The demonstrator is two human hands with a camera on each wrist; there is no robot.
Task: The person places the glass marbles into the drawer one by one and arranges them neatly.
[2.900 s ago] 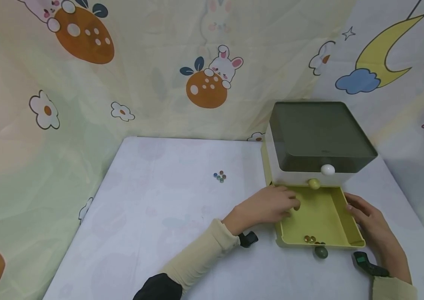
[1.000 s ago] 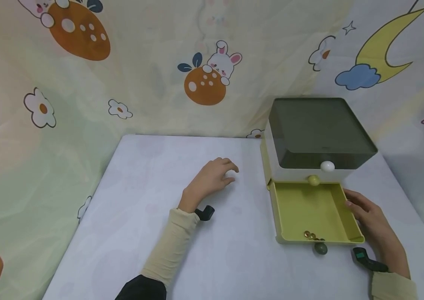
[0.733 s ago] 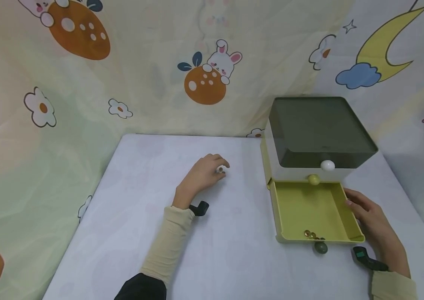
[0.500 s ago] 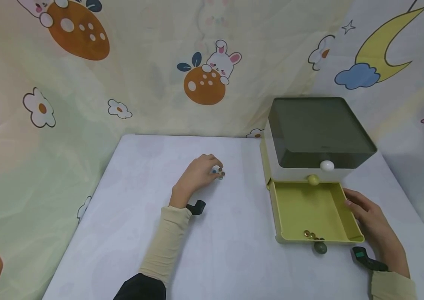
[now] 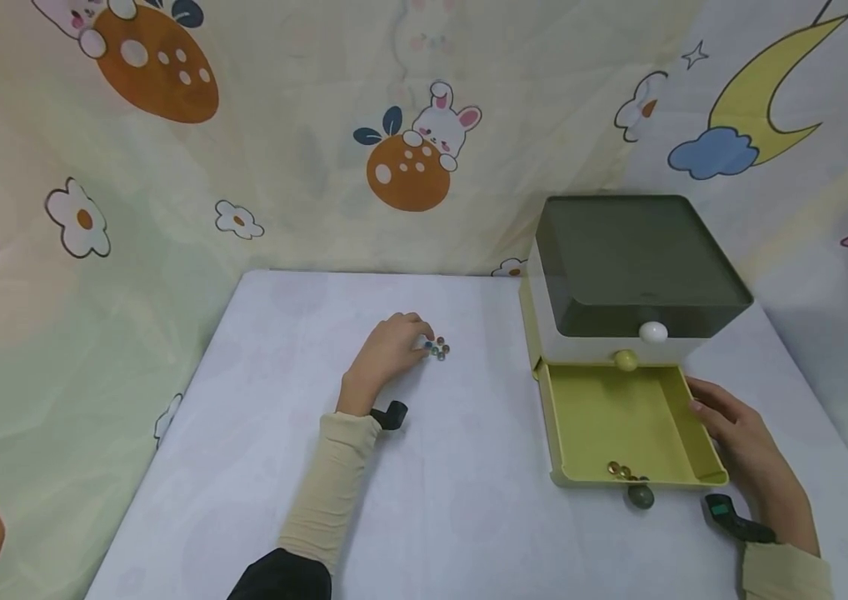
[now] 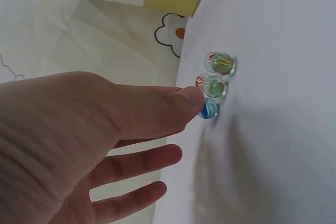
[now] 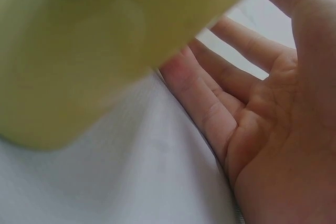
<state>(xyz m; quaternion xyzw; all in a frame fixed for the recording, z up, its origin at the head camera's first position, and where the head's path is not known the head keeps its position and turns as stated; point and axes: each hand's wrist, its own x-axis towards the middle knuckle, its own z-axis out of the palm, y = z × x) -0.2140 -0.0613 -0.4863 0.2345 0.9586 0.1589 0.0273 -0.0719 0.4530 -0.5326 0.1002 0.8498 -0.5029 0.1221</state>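
Several glass marbles (image 5: 446, 349) lie clustered on the white table. My left hand (image 5: 386, 354) is at their left side, thumb and index finger beside a blue marble. In the left wrist view, the thumb of that hand (image 6: 105, 124) overlaps the edge of the blue marble (image 6: 209, 109); the other fingers are loosely extended. My right hand (image 5: 750, 450) rests against the right side of the pulled-out yellow-green drawer (image 5: 611, 417). Seen from the right wrist, the fingers of the hand (image 7: 273, 108) lie fairly straight beside the drawer (image 7: 79, 66). Amber marbles (image 5: 614, 468) sit near the drawer's front.
The drawer box (image 5: 645, 250), with a dark green top, stands at the table's back right. White and yellow-green knobs are on its front, and a dark green knob (image 5: 640, 497) is on the drawer. A patterned cloth (image 5: 304, 125) hangs behind the table.
My left hand has gone from the drawer to the table marbles, then shifted slightly left, uncovering more of them. My right hand has stayed at the drawer's side.
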